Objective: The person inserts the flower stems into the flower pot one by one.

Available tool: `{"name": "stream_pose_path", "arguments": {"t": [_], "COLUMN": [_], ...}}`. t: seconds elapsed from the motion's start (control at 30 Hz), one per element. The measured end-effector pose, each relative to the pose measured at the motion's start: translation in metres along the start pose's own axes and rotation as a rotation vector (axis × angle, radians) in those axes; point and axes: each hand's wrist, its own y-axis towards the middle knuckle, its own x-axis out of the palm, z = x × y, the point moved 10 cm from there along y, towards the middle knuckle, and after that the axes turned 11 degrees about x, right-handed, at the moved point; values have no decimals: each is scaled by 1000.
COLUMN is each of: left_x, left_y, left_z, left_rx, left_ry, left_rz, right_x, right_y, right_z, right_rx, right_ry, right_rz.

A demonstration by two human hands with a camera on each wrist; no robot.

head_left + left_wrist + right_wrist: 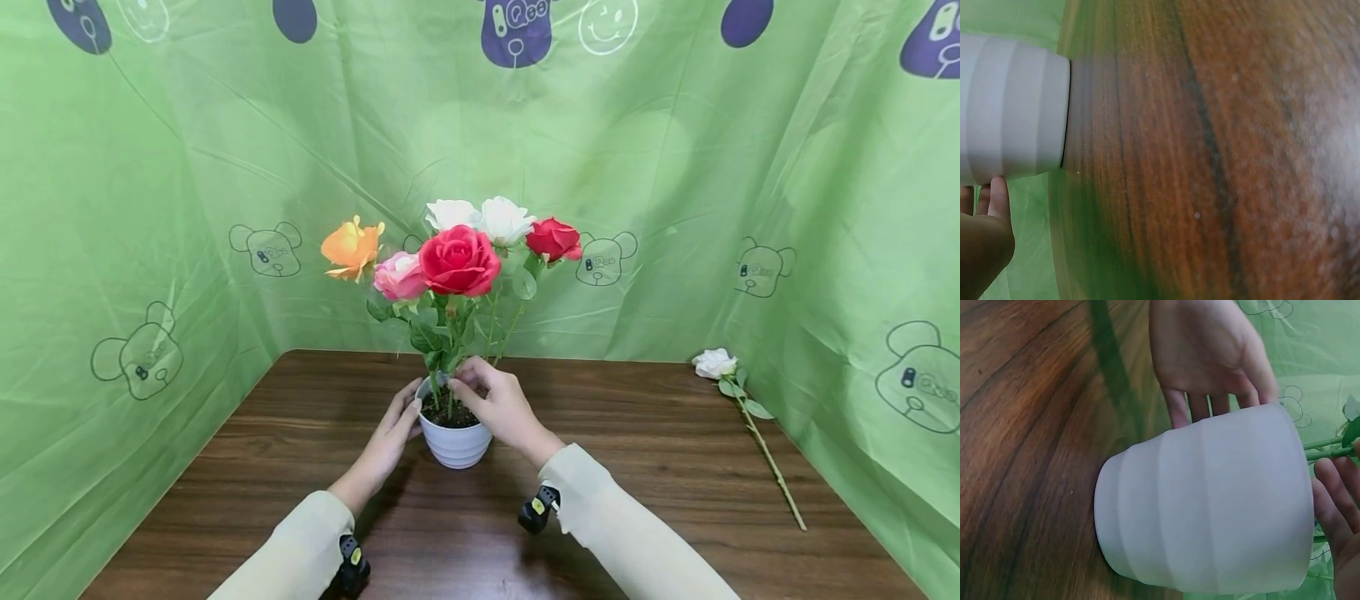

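A white ribbed flowerpot with dark soil stands upright on the table, holding several roses. My left hand rests against the pot's left side, its fingers fairly straight and the thumb at the rim. In the right wrist view, that left hand touches the pot wall. Over the pot's opening, my right hand pinches a green rose stem between thumb and fingers, just above the rim. A large red rose blooms above, beside a pink rose and an orange rose.
Two white roses and a smaller red rose rise at the back of the pot. A single white rose with a long stem lies at the table's right side. Green printed cloth encloses the wooden table.
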Motion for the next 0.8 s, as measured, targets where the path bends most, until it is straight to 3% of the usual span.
{"name": "stream_pose_path", "arguments": {"t": [0.33, 0.8], "left_x": [0, 1], "left_y": [-1, -2], "left_z": [-1, 1], "left_rx": [-10, -10], "left_ry": [14, -6], "left_rz": [6, -9], "right_x": [8, 17], "right_y": [-1, -2], "right_z": [-12, -4], "right_rx": [-104, -100], "right_ry": [-149, -150], "right_rz": [1, -2]}}
